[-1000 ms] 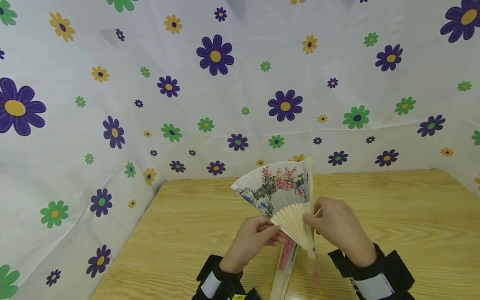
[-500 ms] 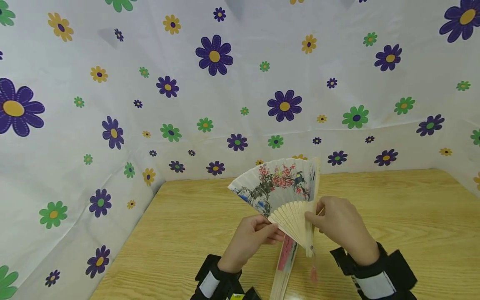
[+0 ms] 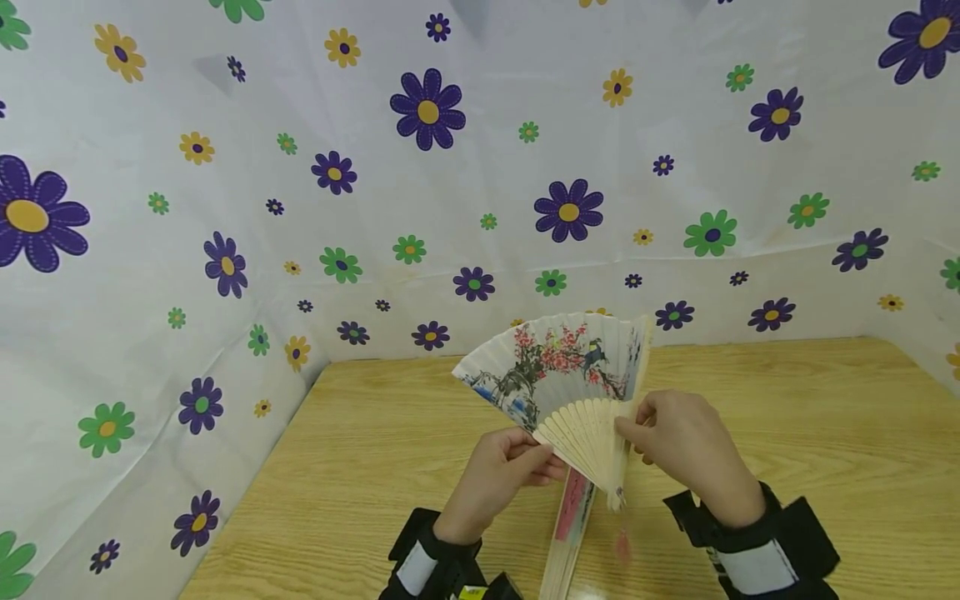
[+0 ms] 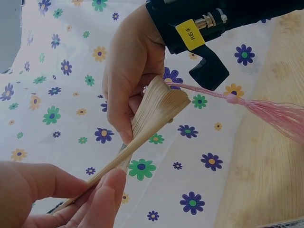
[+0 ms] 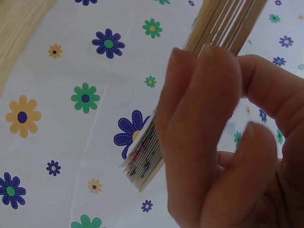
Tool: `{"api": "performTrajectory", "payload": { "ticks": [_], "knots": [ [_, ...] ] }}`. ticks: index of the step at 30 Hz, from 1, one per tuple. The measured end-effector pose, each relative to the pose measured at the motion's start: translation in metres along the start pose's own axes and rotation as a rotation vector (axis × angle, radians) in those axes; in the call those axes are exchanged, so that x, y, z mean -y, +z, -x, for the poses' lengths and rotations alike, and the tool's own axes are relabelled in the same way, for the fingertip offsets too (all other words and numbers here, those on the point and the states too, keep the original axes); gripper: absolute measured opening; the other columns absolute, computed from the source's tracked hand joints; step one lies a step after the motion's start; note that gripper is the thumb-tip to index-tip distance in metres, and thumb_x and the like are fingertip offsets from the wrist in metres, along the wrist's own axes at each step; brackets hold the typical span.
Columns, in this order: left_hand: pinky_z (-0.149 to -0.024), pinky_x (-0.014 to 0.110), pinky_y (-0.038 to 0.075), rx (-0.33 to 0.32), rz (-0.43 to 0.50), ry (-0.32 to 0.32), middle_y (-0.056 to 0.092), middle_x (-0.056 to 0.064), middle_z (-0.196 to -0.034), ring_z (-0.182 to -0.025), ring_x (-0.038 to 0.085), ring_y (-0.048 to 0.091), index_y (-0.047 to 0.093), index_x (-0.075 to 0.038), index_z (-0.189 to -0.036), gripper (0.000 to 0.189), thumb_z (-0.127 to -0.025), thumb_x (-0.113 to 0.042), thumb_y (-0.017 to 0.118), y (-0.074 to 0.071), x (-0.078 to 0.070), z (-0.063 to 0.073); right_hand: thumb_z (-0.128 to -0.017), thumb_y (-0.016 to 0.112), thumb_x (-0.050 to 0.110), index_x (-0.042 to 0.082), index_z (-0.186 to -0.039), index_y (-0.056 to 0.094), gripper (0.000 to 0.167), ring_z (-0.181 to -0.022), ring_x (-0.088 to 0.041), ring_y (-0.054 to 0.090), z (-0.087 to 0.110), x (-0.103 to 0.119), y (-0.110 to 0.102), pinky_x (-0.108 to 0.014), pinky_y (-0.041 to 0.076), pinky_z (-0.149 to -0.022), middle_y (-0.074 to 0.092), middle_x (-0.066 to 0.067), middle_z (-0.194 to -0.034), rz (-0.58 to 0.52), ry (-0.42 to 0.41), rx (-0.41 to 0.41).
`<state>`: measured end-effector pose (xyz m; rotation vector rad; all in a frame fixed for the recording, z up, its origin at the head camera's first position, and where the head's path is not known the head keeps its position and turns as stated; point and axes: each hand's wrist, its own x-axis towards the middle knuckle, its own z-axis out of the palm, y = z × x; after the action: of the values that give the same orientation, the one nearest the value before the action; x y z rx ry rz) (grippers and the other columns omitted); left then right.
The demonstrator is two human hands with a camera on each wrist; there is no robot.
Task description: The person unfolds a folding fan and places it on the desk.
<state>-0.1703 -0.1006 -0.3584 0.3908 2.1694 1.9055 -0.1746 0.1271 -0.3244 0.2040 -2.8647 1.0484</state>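
A partly spread folding fan (image 3: pixel 558 367) with a painted blossom branch and bird is held up above the table in the head view. My left hand (image 3: pixel 501 475) pinches its left outer rib between thumb and fingers. At the opposite side, my right hand (image 3: pixel 686 442) pinches the right guard, where some leaves are still stacked together. The pivot points down, and a pink tassel (image 4: pixel 275 114) hangs from it. In the left wrist view the ribs (image 4: pixel 161 102) appear edge-on between both hands. The right wrist view shows the folded paper leaves (image 5: pixel 145 159) behind my fingers (image 5: pixel 199 109).
Another folding fan (image 3: pixel 567 533), folded up with pink on its paper, lies on the wooden table (image 3: pixel 360 467) below the held one. A white flower-printed cloth (image 3: pixel 480 175) stands behind the table and along its left side.
My right hand has moved slightly to the right with the guard, spreading the fan wider so more of the painting shows. The left hand has barely shifted.
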Motion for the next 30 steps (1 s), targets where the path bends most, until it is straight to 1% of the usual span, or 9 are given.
{"api": "performTrajectory", "payload": {
  "ticks": [2,5,9,12,16,21,28,30],
  "knots": [
    [-0.086,0.031,0.064,-0.001,0.009,-0.002,0.075,0.030,-0.101,-0.086,0.011,0.076,0.065,0.016,-0.110,0.022,-0.106,-0.004,0.056,-0.0006,-0.0003,0.0004,-0.092,0.073,0.018,0.008,-0.068,0.062,0.028,-0.051,-0.012,0.055,-0.0001,-0.0003,-0.0004,-0.024,0.034,-0.047,0.063,0.001,-0.058,0.003,0.003,-0.004],
    [-0.084,0.028,0.064,0.000,0.014,0.002,0.075,0.030,-0.101,-0.086,0.011,0.076,0.064,0.016,-0.110,0.022,-0.106,-0.004,0.056,-0.0008,-0.0004,0.0004,-0.092,0.073,0.018,0.007,-0.068,0.063,0.028,-0.053,-0.012,0.060,-0.0007,-0.0007,-0.0011,-0.026,0.037,-0.047,0.064,0.001,-0.059,-0.007,0.009,0.003],
    [-0.086,0.030,0.064,0.003,0.009,0.012,0.075,0.030,-0.102,-0.090,0.017,0.077,0.064,0.015,-0.111,0.023,-0.106,-0.005,0.056,-0.0009,0.0001,0.0003,-0.093,0.073,0.018,0.006,-0.070,0.064,0.027,-0.055,-0.013,0.064,-0.0010,-0.0013,-0.0022,-0.026,0.040,-0.048,0.066,0.000,-0.061,-0.023,0.012,0.016],
    [-0.087,0.033,0.064,-0.002,0.003,0.013,0.076,0.028,-0.102,-0.091,0.020,0.077,0.065,0.014,-0.113,0.024,-0.107,-0.007,0.056,-0.0013,0.0003,0.0005,-0.093,0.071,0.018,0.006,-0.070,0.065,0.026,-0.055,-0.013,0.062,-0.0004,-0.0023,-0.0035,-0.026,0.039,-0.049,0.067,0.000,-0.062,-0.028,0.007,0.018],
    [-0.087,0.035,0.064,-0.017,-0.001,0.008,0.076,0.027,-0.102,-0.089,0.017,0.077,0.065,0.014,-0.113,0.024,-0.107,-0.007,0.056,-0.0017,0.0002,0.0008,-0.093,0.070,0.019,0.007,-0.069,0.065,0.027,-0.055,-0.012,0.061,0.0000,-0.0044,-0.0058,-0.026,0.038,-0.049,0.067,0.000,-0.062,-0.024,0.005,0.019],
    [-0.089,0.038,0.064,-0.025,0.000,0.003,0.076,0.027,-0.102,-0.088,0.014,0.076,0.065,0.013,-0.113,0.023,-0.107,-0.008,0.056,-0.0019,0.0000,0.0010,-0.093,0.070,0.020,0.007,-0.070,0.066,0.027,-0.056,-0.012,0.063,-0.0008,-0.0056,-0.0077,-0.027,0.041,-0.051,0.067,0.000,-0.062,-0.028,0.024,0.028],
    [-0.083,0.027,0.064,-0.039,-0.003,0.006,0.076,0.027,-0.102,-0.087,0.012,0.076,0.065,0.014,-0.111,0.023,-0.106,-0.007,0.057,-0.0022,-0.0004,0.0003,-0.093,0.070,0.019,0.006,-0.069,0.067,0.027,-0.055,-0.013,0.061,-0.0013,-0.0058,-0.0080,-0.028,0.041,-0.050,0.068,0.000,-0.062,-0.029,0.041,0.018],
    [-0.082,0.026,0.063,-0.038,-0.001,0.002,0.076,0.027,-0.102,-0.087,0.010,0.076,0.065,0.014,-0.111,0.023,-0.106,-0.007,0.057,-0.0023,-0.0005,0.0002,-0.093,0.070,0.019,0.006,-0.068,0.067,0.028,-0.054,-0.013,0.061,-0.0013,-0.0057,-0.0080,-0.027,0.040,-0.049,0.067,0.000,-0.061,-0.030,0.045,0.016]
  ]
}}
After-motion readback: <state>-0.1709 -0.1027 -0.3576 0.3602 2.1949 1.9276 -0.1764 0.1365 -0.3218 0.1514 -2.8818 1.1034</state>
